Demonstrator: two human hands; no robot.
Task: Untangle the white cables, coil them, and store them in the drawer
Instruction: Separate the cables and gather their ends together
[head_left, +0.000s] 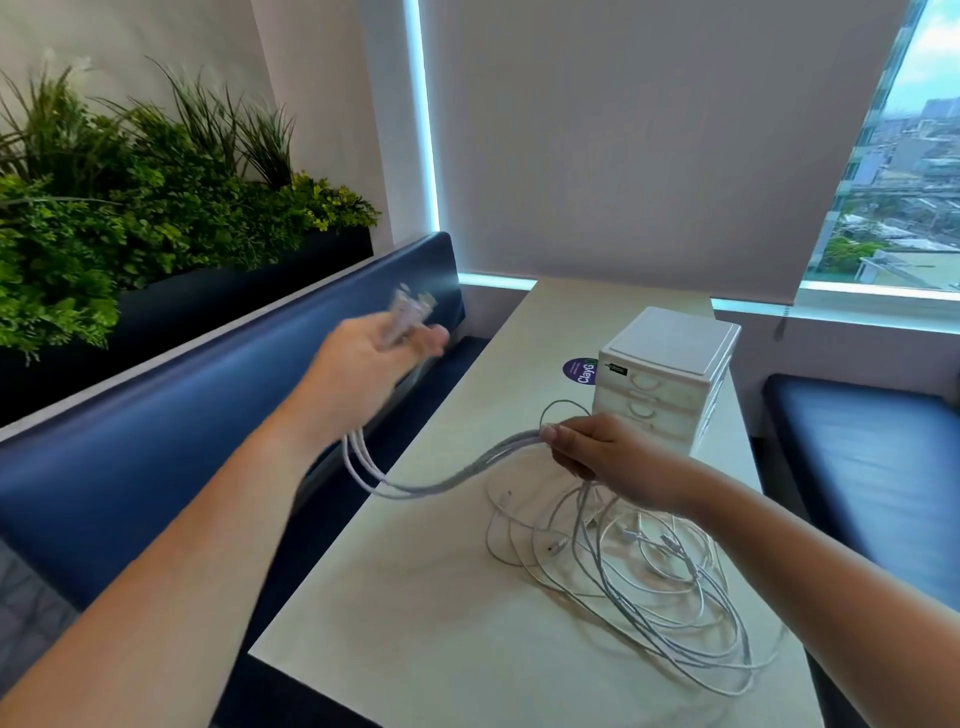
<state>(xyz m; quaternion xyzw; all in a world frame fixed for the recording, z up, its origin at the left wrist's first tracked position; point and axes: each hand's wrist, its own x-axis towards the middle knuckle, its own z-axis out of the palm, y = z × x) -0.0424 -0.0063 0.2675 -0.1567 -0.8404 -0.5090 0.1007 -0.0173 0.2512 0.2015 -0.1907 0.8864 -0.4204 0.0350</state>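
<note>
On the pale table (415, 623), toward its right side, the white cables (649, 587) lie in a loose heap of overlapping loops, several small connectors showing among the strands. A white drawer unit (670, 364) stands at the far end of the table, just beyond the heap, with its stacked drawers all closed. A round purple sticker (579, 370) lies flat on the tabletop beside the unit's left face. The person's right hand (608, 457) is held above the table in front of the unit, thumb and fingers pinching a bundle of several strands. Below that hand the strands fall into the heap. From the pinch the bundle sags leftward past the table's edge and rises to the left hand (363, 364), which is raised over the navy bench (208, 405). This hand is blurred, but its fingers are seen curled round the bundle, with the plug ends (410, 306) sticking out above them. Green plants (130, 197) fill a dark planter behind the bench. A lowered blind (623, 130) covers most of the window (904, 182) behind the table.
</note>
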